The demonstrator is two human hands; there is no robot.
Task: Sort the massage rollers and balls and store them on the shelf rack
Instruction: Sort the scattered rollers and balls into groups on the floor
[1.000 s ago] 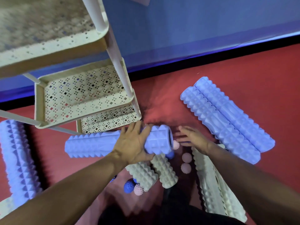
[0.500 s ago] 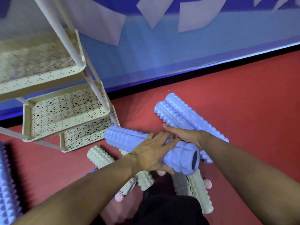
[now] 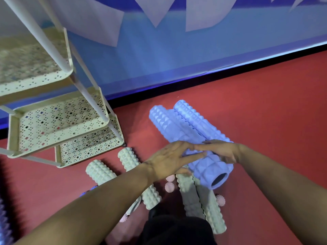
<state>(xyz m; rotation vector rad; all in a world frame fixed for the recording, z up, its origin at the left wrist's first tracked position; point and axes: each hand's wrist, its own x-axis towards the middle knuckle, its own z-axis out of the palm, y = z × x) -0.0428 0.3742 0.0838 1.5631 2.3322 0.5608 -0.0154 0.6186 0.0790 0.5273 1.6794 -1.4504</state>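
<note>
A purple spiked roller (image 3: 208, 169) lies slanted beside two more purple rollers (image 3: 191, 121) on the red floor. My left hand (image 3: 169, 160) presses on it with straight, spread fingers. My right hand (image 3: 223, 152) holds its right side, fingers bent over the curve, fingertips meeting the left hand's. Pale green rollers lie nearer me: two on the left (image 3: 101, 172), two under the purple one (image 3: 208, 207). Small pink spiky balls (image 3: 169, 187) sit between them. The cream perforated shelf rack (image 3: 58, 124) stands at the left with bare tiers.
A blue wall with a black skirting strip (image 3: 230, 72) runs behind the floor. Another purple roller (image 3: 4, 227) shows at the left edge. My dark-clothed legs (image 3: 177, 230) are at the bottom centre. Open red floor lies to the right.
The purple roller swung from lying crosswise in front of the rack to slanting against the two purple rollers. My left fingers straightened on it; my right hand came over its top.
</note>
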